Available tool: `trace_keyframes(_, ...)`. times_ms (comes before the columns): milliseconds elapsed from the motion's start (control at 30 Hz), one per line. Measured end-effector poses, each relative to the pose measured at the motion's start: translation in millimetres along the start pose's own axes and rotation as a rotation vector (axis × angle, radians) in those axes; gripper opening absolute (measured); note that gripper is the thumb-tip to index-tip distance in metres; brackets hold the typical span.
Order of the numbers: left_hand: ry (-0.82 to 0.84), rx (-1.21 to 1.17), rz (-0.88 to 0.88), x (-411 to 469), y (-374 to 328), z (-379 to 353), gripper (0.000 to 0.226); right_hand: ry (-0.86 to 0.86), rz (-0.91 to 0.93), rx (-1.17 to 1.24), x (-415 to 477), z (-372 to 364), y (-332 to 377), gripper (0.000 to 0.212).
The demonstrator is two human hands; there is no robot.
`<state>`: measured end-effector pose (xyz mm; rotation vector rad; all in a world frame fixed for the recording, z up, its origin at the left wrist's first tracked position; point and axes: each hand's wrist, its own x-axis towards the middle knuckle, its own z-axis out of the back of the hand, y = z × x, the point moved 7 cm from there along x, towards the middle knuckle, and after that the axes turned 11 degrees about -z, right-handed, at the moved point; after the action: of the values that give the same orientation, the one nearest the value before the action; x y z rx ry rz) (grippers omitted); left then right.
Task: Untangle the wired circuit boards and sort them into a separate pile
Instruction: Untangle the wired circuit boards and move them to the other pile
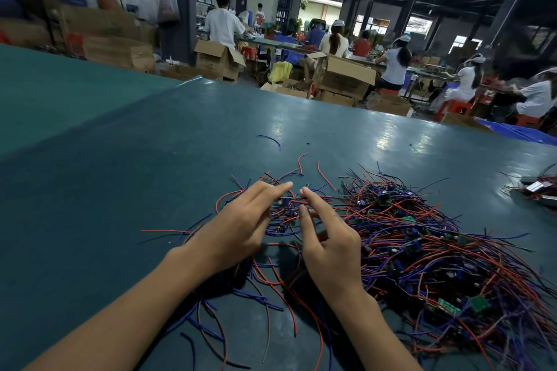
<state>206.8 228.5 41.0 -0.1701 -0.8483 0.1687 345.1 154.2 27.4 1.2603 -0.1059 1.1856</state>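
A big tangle of red, blue and black wires with small circuit boards [422,250] covers the right part of the green table [135,159]. Green boards [449,307] show in it near the front. A smaller, looser group of wired boards [283,214] lies to its left, with long wires trailing toward me. My left hand [241,220] hovers over this smaller group with fingers stretched forward. My right hand [325,238] is just beside it, fingers straight, its fingertips close to a red wire. Neither hand plainly grips anything.
A loose blue wire [271,140] lies farther out on the table. Another small bundle of boards and wires [539,187] sits at the right edge. Beyond the table's far edge stand cardboard boxes [343,75] and several seated people at benches.
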Motion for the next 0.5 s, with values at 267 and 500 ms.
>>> trace_keyframes(267,-0.159,-0.19,0.174,-2,5,0,0.018,0.088,-0.256,0.534,3,4,-8,0.03)
trace_keyframes(500,-0.174,-0.819,0.493,-5,16,-19,0.031,0.23,-0.55,0.787,4,-10,-17,0.014)
